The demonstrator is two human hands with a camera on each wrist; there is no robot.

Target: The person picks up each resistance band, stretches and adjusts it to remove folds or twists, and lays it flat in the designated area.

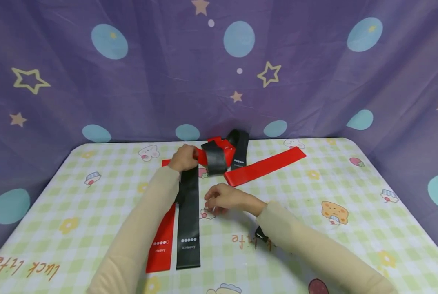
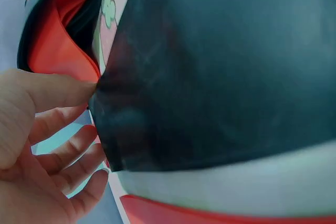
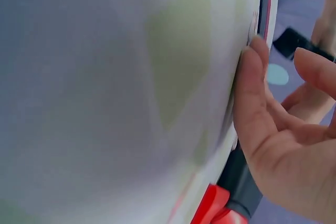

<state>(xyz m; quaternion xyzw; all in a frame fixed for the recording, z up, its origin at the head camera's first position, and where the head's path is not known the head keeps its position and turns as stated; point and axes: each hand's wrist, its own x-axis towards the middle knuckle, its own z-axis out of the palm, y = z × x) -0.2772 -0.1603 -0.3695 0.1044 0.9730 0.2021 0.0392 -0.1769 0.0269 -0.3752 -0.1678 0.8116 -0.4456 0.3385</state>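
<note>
A black resistance band (image 1: pixel 188 220) marked X-Heavy lies lengthwise on the table. My left hand (image 1: pixel 184 158) is at its far end, and in the left wrist view the thumb and index finger pinch the corner of the black band (image 2: pixel 226 77). Alongside it on the left lies a red band (image 1: pixel 161 251) marked Heavy, partly hidden under my left forearm. My right hand (image 1: pixel 227 199) hovers to the right of the black band, fingers relaxed and loosely bent. Nothing is between its thumb and fingers (image 3: pixel 251 95) in the right wrist view.
Beyond the hands, another black band (image 1: pixel 216 158) loops over a folded red band (image 1: pixel 229 151). A further black strip (image 1: pixel 242 148) curls up behind them near the back edge. To the right, a flat red strip (image 1: pixel 266 165) lies diagonally on the checked tablecloth (image 1: pixel 351 253).
</note>
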